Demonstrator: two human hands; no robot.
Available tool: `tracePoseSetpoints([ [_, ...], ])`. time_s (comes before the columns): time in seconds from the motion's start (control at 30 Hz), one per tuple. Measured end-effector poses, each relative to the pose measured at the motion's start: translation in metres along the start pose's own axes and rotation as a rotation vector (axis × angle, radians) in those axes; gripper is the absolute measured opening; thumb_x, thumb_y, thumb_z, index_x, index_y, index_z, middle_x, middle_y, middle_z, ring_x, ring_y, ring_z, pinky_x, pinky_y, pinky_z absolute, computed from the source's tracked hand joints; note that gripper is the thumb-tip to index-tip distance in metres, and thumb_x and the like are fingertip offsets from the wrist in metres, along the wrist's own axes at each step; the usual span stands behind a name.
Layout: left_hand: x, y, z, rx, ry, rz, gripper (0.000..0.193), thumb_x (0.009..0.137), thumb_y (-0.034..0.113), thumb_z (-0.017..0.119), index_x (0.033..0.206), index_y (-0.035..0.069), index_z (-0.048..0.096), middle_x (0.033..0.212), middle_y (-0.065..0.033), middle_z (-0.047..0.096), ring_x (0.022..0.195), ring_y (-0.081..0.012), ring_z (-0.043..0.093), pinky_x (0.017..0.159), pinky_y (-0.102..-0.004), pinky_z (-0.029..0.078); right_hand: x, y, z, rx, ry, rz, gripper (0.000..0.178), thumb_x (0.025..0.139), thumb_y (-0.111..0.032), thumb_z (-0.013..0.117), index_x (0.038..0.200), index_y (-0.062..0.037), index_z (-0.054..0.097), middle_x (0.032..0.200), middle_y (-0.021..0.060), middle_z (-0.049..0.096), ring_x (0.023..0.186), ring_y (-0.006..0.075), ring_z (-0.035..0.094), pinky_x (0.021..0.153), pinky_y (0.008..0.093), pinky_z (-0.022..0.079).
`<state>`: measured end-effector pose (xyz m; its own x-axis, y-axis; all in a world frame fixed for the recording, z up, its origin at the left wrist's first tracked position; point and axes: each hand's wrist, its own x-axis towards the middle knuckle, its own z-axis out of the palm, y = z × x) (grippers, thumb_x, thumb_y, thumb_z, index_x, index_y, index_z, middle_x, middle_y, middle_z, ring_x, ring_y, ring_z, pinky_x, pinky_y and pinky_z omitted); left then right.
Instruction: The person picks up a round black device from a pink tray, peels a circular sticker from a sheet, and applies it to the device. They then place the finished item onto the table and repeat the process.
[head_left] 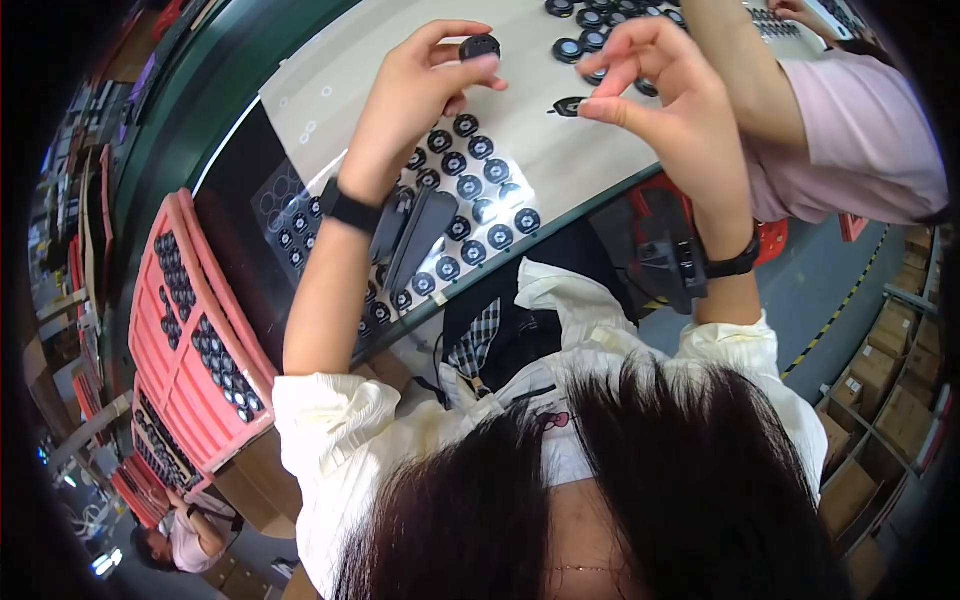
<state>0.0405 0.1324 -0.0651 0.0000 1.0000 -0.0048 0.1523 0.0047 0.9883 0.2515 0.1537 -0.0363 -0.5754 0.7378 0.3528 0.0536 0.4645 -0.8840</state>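
My left hand (425, 80) is raised over the pale work table (545, 65). Its thumb and fingers pinch a round black part (480, 46) with small holes in its face. To its right, my right hand (680, 100) is bent with thumb and fingertips close together. A thin black oval part (570, 106) with a pointed end shows at that thumb tip, seemingly gripped there, though the fingers partly hide the contact. Below my left hand, rows of round black parts (470, 187) with light centres lie on a clear sheet.
More round black parts (570, 48) cluster at the far side. A co-worker's arm (755, 95) in a pink sleeve reaches in close beside my right hand. Pink trays (190, 370) holding black parts stand at left. Cardboard boxes (880, 350) fill shelves at right.
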Motion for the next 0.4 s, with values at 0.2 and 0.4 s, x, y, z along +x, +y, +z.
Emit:
tracePoseSetpoints([
  [0.2, -0.085, 0.054, -0.004, -0.019, 0.201, 0.067, 0.035, 0.070, -0.005, 0.059, 0.104, -0.005, 0.049, 0.089, -0.0129, 0.060, 0.074, -0.0140, 0.061, 0.052, -0.0144, 0.040, 0.037, -0.026, 0.029, 0.548, -0.229, -0.064, 0.039, 0.070, 0.000, 0.064, 0.100, 0.0015, 0.040, 0.064, 0.0022, 0.056, 0.063, 0.0086, 0.055, 0.071, 0.0217, 0.043],
  [0.4, -0.124, 0.065, -0.018, 0.095, 0.291, 0.287, 0.040, 0.068, -0.011, 0.056, 0.107, -0.008, 0.046, 0.093, -0.0179, 0.059, 0.077, -0.0254, 0.062, 0.069, -0.0217, 0.050, 0.066, -0.073, 0.052, 0.534, -0.628, 0.480, 0.048, 0.070, 0.001, 0.064, 0.110, 0.0003, 0.036, 0.072, 0.0076, 0.060, 0.080, 0.0122, 0.057, 0.095, 0.0334, 0.034],
])
